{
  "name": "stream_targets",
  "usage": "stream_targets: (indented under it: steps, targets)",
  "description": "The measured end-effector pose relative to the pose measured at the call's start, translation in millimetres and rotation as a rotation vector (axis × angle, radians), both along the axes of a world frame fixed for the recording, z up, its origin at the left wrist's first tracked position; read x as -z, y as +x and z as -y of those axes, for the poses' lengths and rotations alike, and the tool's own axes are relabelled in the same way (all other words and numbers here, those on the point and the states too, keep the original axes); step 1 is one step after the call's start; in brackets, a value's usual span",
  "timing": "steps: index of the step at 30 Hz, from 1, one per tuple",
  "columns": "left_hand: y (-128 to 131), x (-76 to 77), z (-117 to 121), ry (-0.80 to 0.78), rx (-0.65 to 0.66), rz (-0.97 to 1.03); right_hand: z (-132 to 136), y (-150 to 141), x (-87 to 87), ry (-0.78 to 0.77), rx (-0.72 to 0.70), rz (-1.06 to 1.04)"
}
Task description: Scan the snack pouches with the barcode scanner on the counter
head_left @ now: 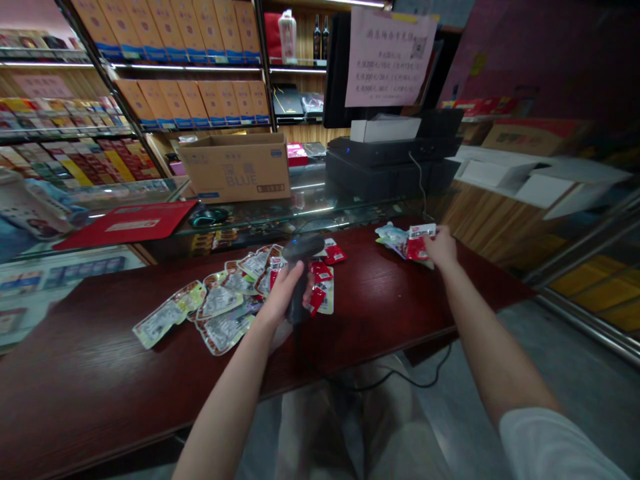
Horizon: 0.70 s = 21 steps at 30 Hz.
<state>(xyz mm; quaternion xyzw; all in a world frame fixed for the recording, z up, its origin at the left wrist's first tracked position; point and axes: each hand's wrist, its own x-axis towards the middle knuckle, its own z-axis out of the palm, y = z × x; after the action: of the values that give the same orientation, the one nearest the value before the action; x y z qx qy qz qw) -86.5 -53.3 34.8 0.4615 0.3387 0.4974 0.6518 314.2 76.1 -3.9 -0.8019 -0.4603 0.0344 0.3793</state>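
Observation:
My left hand (284, 291) is wrapped round the grip of a dark barcode scanner (301, 267), held upright above the dark red wooden counter (100, 347). Its cable hangs down below the counter edge. Just beyond the scanner lies a spread of several snack packets (220, 300), silver-green ones at the left and red ones (323, 280) at the right. My right hand (441, 247) reaches to the far right of the counter and is closed on a red-and-white packet (419, 244) on top of a small pile (395, 237).
Behind the counter runs a glass display case (310, 200) carrying a cardboard box (235, 167), a computer mouse (207, 217), a red mat (130, 223) and a black printer with a monitor (395, 160). Shelves of boxed goods (175, 60) fill the back wall.

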Motion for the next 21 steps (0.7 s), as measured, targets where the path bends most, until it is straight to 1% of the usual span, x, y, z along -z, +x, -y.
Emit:
stream_targets:
  steps: [2, 3, 5, 6, 7, 8, 9, 11, 12, 13, 14, 15, 16, 17, 19, 21]
  targets:
    - [-8, -1.4, -5, 0.016, -0.037, 0.012, 1, 11, 4.9, -0.095, 0.021, 0.096]
    - [-12, -1.7, -7, 0.028, -0.061, 0.025, 3, 11, 8.2, -0.109, 0.033, 0.141]
    - [-15, -1.6, -10, 0.045, -0.095, 0.048, 9, 3, 14.1, -0.065, 0.05, 0.227]
    - [-16, -1.2, -10, 0.049, -0.106, 0.058, 11, -6, 16.3, -0.014, 0.039, 0.264]
    - [-16, -0.7, -11, 0.049, -0.108, 0.066, 13, -19, 17.8, 0.042, -0.001, 0.296]
    - [-15, -0.1, -11, 0.044, -0.106, 0.072, 14, -35, 18.8, 0.1, -0.068, 0.323]
    - [-15, 0.6, -12, 0.035, -0.104, 0.076, 13, -53, 19.2, 0.147, -0.178, 0.336]
    - [-13, 2.4, -12, 0.018, -0.105, 0.077, 7, -97, 19.2, 0.166, -0.484, 0.295]
    - [-13, 3.5, -13, 0.012, -0.104, 0.075, 3, -120, 18.8, 0.138, -0.626, 0.242]
    - [-13, 4.7, -14, 0.01, -0.105, 0.074, -3, -143, 18.3, 0.073, -0.724, 0.164]
    - [-13, 6.1, -15, 0.009, -0.107, 0.075, -8, -164, 17.6, -0.02, -0.758, 0.064]
    - [-13, 7.4, -16, 0.008, -0.108, 0.079, -13, -183, 16.7, -0.123, -0.743, -0.025]
    - [-14, 8.7, -17, 0.004, -0.111, 0.084, -18, -199, 15.6, -0.214, -0.715, -0.068]
    - [-15, 9.8, -18, -0.002, -0.115, 0.092, -22, -212, 14.6, -0.269, -0.686, -0.063]
    - [-16, 11.0, -20, -0.021, -0.131, 0.11, -28, -227, 13.3, -0.329, -0.626, -0.043]
    - [-18, 10.9, -21, -0.057, -0.147, 0.119, -30, -231, 13.6, -0.328, -0.617, -0.104]
